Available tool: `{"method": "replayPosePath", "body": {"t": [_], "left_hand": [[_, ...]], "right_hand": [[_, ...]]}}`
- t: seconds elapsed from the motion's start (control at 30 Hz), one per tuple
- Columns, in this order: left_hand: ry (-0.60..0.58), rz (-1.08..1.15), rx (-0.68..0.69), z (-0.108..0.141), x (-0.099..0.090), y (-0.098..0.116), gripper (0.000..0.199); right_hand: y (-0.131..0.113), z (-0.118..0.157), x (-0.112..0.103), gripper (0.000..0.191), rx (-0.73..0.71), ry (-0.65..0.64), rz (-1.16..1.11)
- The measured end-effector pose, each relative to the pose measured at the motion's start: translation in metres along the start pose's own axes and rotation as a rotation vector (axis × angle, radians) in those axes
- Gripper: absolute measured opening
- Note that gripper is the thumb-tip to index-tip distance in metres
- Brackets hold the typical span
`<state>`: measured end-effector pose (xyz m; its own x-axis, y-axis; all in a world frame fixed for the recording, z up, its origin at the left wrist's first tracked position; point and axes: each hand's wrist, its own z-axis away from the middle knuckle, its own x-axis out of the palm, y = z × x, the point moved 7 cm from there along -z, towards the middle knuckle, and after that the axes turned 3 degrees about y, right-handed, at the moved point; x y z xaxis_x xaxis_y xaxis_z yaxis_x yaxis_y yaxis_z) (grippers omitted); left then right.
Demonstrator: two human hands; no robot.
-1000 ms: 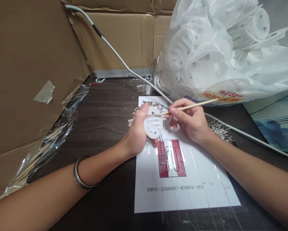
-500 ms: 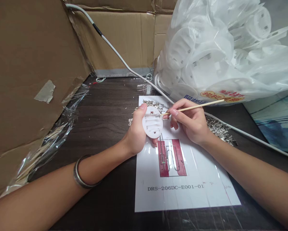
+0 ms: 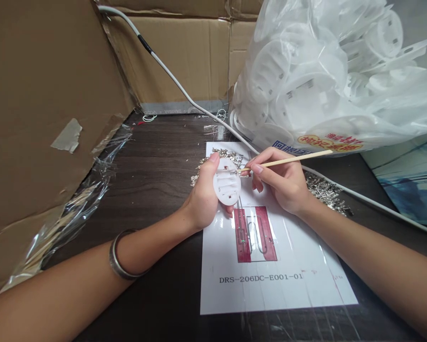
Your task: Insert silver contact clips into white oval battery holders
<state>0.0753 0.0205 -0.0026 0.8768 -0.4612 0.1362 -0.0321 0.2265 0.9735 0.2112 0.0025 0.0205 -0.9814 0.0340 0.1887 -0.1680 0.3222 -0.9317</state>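
My left hand (image 3: 203,194) grips a round white plastic battery holder (image 3: 227,187) by its left side, thumb on the near face and fingers mostly hidden behind. The holder is tilted up, showing ridged slots and small metal contacts. Between the thumb and fingers of my right hand (image 3: 282,178) is a thin wooden stick (image 3: 295,159). Its tip meets the upper right edge of the holder, by a metal contact. A pile of small metal pieces (image 3: 223,154) lies behind the holder, partly covered by my left hand.
Under my hands lies a printed sheet (image 3: 256,297) with a red-and-white diagram. Another heap of metal pieces (image 3: 327,192) is beyond my right wrist. A clear bag of white plastic parts (image 3: 306,95) stands back right. A white cable (image 3: 177,85) crosses the table; cardboard walls (image 3: 177,61) enclose it.
The holder has turned slightly in my left hand and shifted a little to the right. The stick's outer end has dipped slightly, with its tip still at the holder's upper right edge.
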Motion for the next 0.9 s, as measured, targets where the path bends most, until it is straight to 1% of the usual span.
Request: {"method": "replayPosePath", "body": {"t": [0.23, 0.6, 0.8, 0.9], "left_hand": [[-0.004, 0.01, 0.001, -0.0003, -0.0008, -0.0005, 0.06], [0.002, 0.039, 0.002, -0.0021, -0.0018, -0.0008, 0.057], [0.003, 0.035, 0.002, -0.0025, -0.0021, -0.0011, 0.056], [0.007, 0.028, 0.011, -0.0027, -0.0025, -0.0015, 0.057]], "right_hand": [[-0.0019, -0.0001, 0.0042, 0.023, 0.016, 0.005, 0.067], [-0.0059, 0.0028, 0.0068, 0.015, -0.03, 0.001, 0.142], [-0.005, 0.0012, 0.0069, 0.018, 0.002, 0.015, 0.148], [-0.0036, -0.0004, 0.0053, 0.017, 0.002, 0.027, 0.121]]}}
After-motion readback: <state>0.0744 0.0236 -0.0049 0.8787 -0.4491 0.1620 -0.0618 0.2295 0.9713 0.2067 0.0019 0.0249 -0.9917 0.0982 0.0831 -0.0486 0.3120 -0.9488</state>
